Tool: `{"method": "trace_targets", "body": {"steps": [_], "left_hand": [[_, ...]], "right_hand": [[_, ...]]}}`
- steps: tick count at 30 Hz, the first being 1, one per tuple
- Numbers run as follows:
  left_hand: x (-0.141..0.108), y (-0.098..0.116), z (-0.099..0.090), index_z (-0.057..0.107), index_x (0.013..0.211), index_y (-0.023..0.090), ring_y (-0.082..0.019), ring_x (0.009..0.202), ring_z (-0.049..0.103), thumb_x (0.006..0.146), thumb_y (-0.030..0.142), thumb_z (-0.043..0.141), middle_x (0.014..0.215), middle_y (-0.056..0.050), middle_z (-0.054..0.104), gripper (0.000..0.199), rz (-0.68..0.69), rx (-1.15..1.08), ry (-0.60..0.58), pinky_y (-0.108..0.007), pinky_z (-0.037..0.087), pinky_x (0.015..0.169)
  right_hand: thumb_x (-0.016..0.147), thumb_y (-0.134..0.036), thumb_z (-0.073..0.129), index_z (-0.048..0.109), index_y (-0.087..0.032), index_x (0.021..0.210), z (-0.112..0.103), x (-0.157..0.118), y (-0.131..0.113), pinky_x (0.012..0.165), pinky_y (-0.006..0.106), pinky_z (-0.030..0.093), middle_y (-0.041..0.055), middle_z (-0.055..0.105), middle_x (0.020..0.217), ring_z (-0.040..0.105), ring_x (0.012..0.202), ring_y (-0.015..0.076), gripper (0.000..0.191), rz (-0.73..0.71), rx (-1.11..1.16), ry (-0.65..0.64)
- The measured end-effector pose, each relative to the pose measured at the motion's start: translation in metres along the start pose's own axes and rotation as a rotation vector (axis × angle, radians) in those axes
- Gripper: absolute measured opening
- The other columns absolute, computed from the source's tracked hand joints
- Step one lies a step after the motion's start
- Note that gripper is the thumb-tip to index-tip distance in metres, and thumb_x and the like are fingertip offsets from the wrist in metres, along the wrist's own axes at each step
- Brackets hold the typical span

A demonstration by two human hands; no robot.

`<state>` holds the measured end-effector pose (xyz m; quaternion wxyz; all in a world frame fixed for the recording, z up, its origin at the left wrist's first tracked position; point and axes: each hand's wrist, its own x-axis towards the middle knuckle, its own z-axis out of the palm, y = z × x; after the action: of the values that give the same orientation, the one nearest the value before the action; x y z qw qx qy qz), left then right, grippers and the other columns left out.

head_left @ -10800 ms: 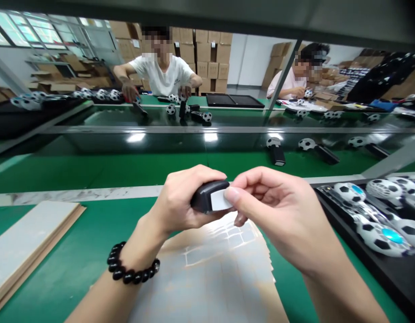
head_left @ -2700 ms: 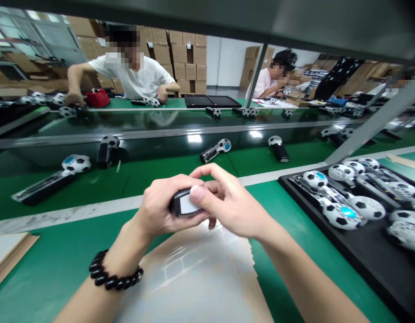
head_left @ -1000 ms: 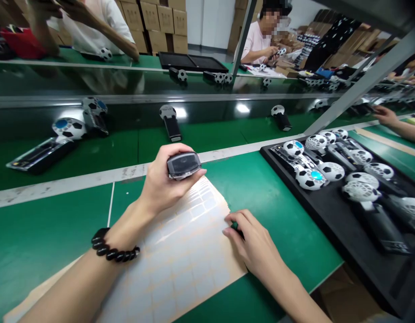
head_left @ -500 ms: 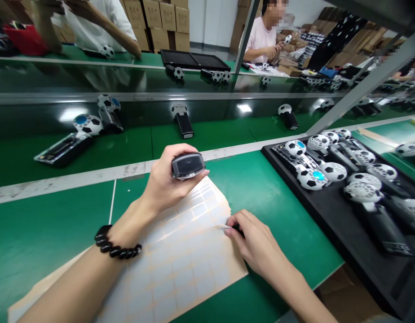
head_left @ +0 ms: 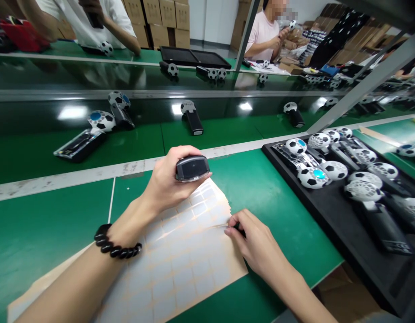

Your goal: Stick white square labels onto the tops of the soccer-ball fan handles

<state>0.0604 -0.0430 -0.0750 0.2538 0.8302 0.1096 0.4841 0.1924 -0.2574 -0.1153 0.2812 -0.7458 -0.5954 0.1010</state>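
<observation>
My left hand is wrapped round a black handheld device, its blunt end with a clear rim facing me. That device is held above the far end of a stack of sticker sheets, with pale rectangular labels on tan backing. At the stack's right edge my right hand is closed, thumb and fingertips pinching the edge of a sticker. Something dark shows inside the curled fingers; I cannot make out what it is. A black bead bracelet circles my left wrist.
At right a black tray holds several football-headed black devices. More such devices lie on the green conveyor beyond the pale rail. A slanted metal post stands at right. Two people work across the line.
Devices on the conveyor have shifted to the right. My left hand with the black device has moved slightly right; my right hand stays almost still at the sheet edge.
</observation>
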Motion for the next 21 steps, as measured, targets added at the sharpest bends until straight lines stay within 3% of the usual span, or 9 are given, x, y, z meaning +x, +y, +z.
{"method": "trace_targets", "body": {"steps": [6, 12, 17, 21], "left_hand": [[0.001, 0.001, 0.000, 0.061, 0.106, 0.023, -0.020, 0.084, 0.073, 0.082, 0.027, 0.081, 0.100, -0.005, 0.075, 0.032, 0.008, 0.013, -0.017, -0.035, 0.061, 0.074], [0.001, 0.001, 0.000, 0.061, 0.105, 0.021, -0.018, 0.085, 0.073, 0.081, 0.026, 0.082, 0.101, -0.004, 0.074, 0.032, 0.019, 0.033, -0.036, -0.032, 0.060, 0.075], [-0.001, -0.003, -0.001, 0.059, 0.110, 0.021, -0.018, 0.087, 0.072, 0.081, 0.023, 0.082, 0.100, -0.004, 0.073, 0.036, 0.058, 0.012, -0.016, -0.031, 0.058, 0.077], [-0.001, -0.003, -0.002, 0.058, 0.110, 0.021, -0.017, 0.087, 0.071, 0.083, 0.024, 0.080, 0.101, -0.004, 0.073, 0.035, 0.058, 0.010, -0.026, -0.029, 0.057, 0.078]], "right_hand": [[0.089, -0.010, 0.059, 0.063, -0.020, 0.099, 0.003, -0.003, 0.001, 0.063, 0.031, 0.056, 0.0049, 0.073, 0.088, 0.071, 0.073, 0.0198, 0.014, -0.026, -0.022, 0.026], [0.092, -0.008, 0.054, 0.058, -0.021, 0.088, 0.003, -0.001, 0.001, 0.054, 0.027, 0.053, 0.0020, 0.069, 0.077, 0.068, 0.064, 0.0168, 0.015, -0.107, -0.090, 0.078], [0.097, -0.004, 0.047, 0.063, -0.021, 0.088, -0.003, -0.009, 0.017, 0.058, 0.031, 0.052, 0.0067, 0.073, 0.080, 0.065, 0.067, 0.0189, 0.026, -0.491, -0.147, 0.161], [0.094, -0.002, 0.047, 0.067, -0.026, 0.091, -0.014, -0.007, 0.037, 0.068, 0.034, 0.058, 0.0046, 0.078, 0.090, 0.070, 0.079, 0.0194, 0.031, -0.786, -0.136, 0.107]]}}
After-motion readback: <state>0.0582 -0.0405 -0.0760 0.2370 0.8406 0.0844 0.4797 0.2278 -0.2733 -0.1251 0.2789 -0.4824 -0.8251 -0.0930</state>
